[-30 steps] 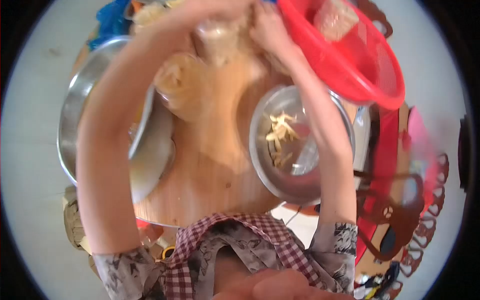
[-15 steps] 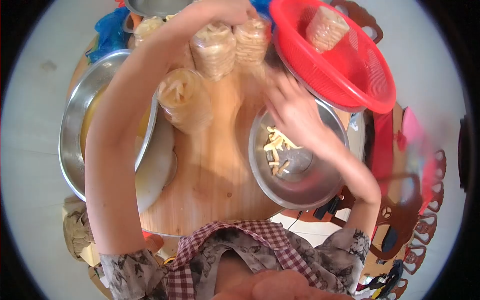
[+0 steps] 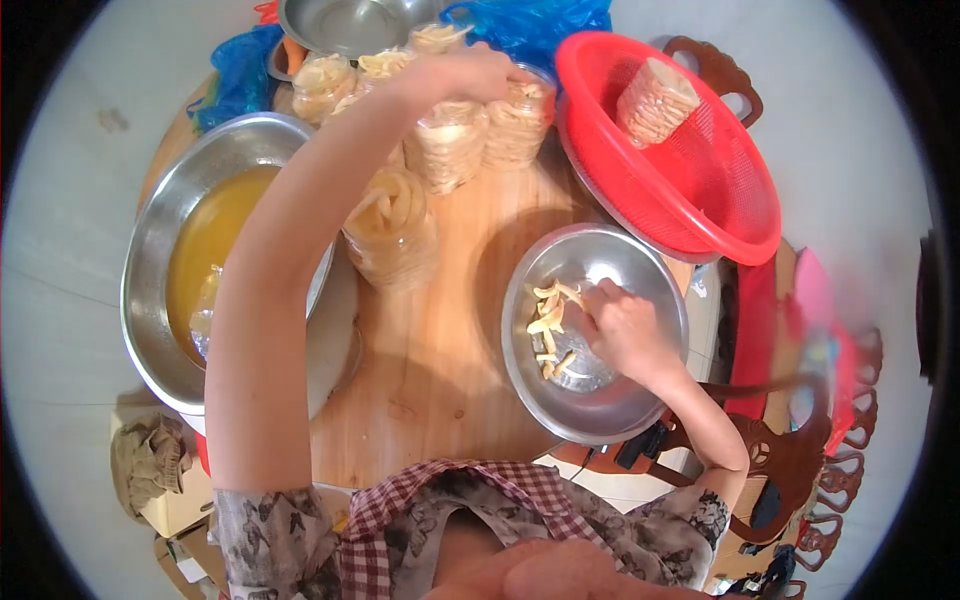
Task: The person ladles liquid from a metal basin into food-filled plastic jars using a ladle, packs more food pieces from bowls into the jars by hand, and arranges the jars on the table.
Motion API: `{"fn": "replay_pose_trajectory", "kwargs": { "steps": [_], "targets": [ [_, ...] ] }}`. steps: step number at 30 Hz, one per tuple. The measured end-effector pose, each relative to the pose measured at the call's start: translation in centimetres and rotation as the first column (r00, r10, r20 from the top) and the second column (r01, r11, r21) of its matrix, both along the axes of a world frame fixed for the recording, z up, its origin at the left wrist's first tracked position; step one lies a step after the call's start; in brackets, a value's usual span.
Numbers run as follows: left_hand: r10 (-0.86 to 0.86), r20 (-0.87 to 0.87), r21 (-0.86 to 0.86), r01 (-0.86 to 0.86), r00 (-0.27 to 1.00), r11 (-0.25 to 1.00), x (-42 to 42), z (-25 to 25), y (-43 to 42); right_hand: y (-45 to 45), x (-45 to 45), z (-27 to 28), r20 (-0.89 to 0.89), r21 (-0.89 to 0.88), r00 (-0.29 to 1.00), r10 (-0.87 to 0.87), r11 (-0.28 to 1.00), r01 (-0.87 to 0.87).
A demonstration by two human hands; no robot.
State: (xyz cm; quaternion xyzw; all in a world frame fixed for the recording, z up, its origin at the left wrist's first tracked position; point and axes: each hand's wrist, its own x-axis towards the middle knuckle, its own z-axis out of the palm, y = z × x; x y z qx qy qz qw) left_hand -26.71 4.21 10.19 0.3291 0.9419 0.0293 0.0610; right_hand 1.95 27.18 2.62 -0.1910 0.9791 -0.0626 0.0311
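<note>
My left hand (image 3: 476, 76) reaches across the back of the table and rests at the top of a clear packed bag (image 3: 516, 128) of pale strips; its fingertips are partly hidden. Inside the steel bowl (image 3: 628, 408), my right hand (image 3: 618, 322) has its fingers bent down beside some pale yellow strips (image 3: 547, 312). Whether it pinches a strip is hard to make out. More filled bags stand near my left arm, one of them (image 3: 392, 230) nearer to me with an open top.
A large steel basin (image 3: 150, 290) of yellow liquid stands at the left. A red colander (image 3: 735, 190) with one packed bag (image 3: 655, 102) is at the back right. Blue plastic bags (image 3: 540, 28) and another steel bowl (image 3: 362, 22) lie at the far edge.
My right hand has come back from the far bags down into the steel bowl. My left hand stays by the far bags. The whole view has shifted, showing more of the far edge.
</note>
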Motion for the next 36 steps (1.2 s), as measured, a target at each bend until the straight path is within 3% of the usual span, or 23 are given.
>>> {"fn": "replay_pose_trajectory", "kwargs": {
  "steps": [1,5,7,8,9,11,14,17,20,23,24,26,27,29,31,33,34,36],
  "targets": [
    [0.017,0.059,0.018,-0.018,0.998,1.0,-0.1,0.0,-0.2,-0.4,0.1,1.3,-0.005,0.006,1.0,0.001,1.0,-0.001],
    [0.051,-0.032,0.01,-0.051,0.998,0.999,0.2,0.2,-0.2,-3.4,-1.2,6.4,-0.265,-0.099,0.961,0.075,0.99,-0.104],
    [0.005,0.212,0.205,-0.05,0.977,0.977,-0.8,0.2,-0.5,-5.2,-3.8,8.3,-0.437,-0.124,0.897,0.07,0.983,-0.137],
    [-0.03,0.237,0.402,-0.07,0.971,0.913,-1.0,0.2,-0.9,-6.0,-5.8,9.3,-0.502,-0.094,0.863,0.056,0.989,-0.119],
    [-0.034,0.24,0.399,-0.067,0.97,0.914,-1.5,0.3,-1.3,-7.1,-7.9,10.4,-0.592,-0.102,0.806,0.034,0.988,-0.117],
    [-0.033,0.139,0.564,-0.052,0.99,0.824,-3.2,0.8,-2.3,-8.1,-13.6,10.8,-0.658,-0.069,0.753,-0.024,0.997,-0.029],
    [0.03,-0.014,0.459,-0.02,0.999,0.888,-3.0,2.1,-3.8,-10.9,-18.9,11.2,-0.551,0.01,0.826,-0.119,0.989,0.149],
    [-0.002,-0.133,0.452,0.062,0.991,0.89,-3.0,1.6,-4.1,-11.8,-21.8,9.1,-0.515,0.134,0.851,-0.104,0.971,0.2],
    [-0.117,-0.068,0.356,0.133,0.991,0.925,-2.9,0.3,-2.9,-12.0,-24.6,5.0,-0.651,-0.019,0.732,-0.201,0.968,0.248],
    [-0.096,-0.14,0.242,0.128,0.985,0.962,-3.2,-2.0,-1.8,-12.1,-24.3,4.5,-0.675,0.258,0.736,-0.045,0.92,0.293],
    [-0.112,-0.151,0.238,0.146,0.982,0.96,-2.9,-1.7,-1.8,-12.0,-24.6,3.8,-0.661,0.284,0.75,-0.019,0.919,0.273],
    [-0.027,0.065,0.237,0.011,0.997,0.972,-2.0,-1.0,-2.0,-11.5,-24.5,2.9,-0.62,0.266,0.784,-0.014,0.937,0.227],
    [-0.031,0.057,0.235,0.017,0.998,0.972,-1.6,-0.7,-2.1,-11.2,-24.2,2.7,-0.627,0.262,0.779,-0.018,0.936,0.233],
    [-0.058,-0.092,0.054,0.063,0.994,0.997,-1.0,-0.3,-2.2,-10.6,-23.5,2.0,-0.609,0.243,0.793,0.006,0.953,0.18],
    [-0.073,-0.076,0.084,0.079,0.994,0.993,-1.5,-1.0,-2.3,-10.4,-23.1,1.2,-0.653,0.162,0.755,-0.057,0.964,0.213],
    [-0.172,-0.187,0.11,0.195,0.967,0.975,-1.9,-2.1,-2.6,-9.8,-22.5,1.5,-0.603,0.307,0.795,0.067,0.939,0.153],
    [-0.211,-0.191,0.08,0.23,0.959,0.97,-2.1,-2.1,-2.7,-9.9,-22.9,1.3,-0.651,0.363,0.749,0.127,0.918,0.16],
    [-0.188,-0.16,0.029,0.195,0.969,0.98,-2.1,-2.1,-2.6,-10.0,-23.5,1.2,-0.656,0.321,0.745,0.123,0.938,0.128]
  ]
}}
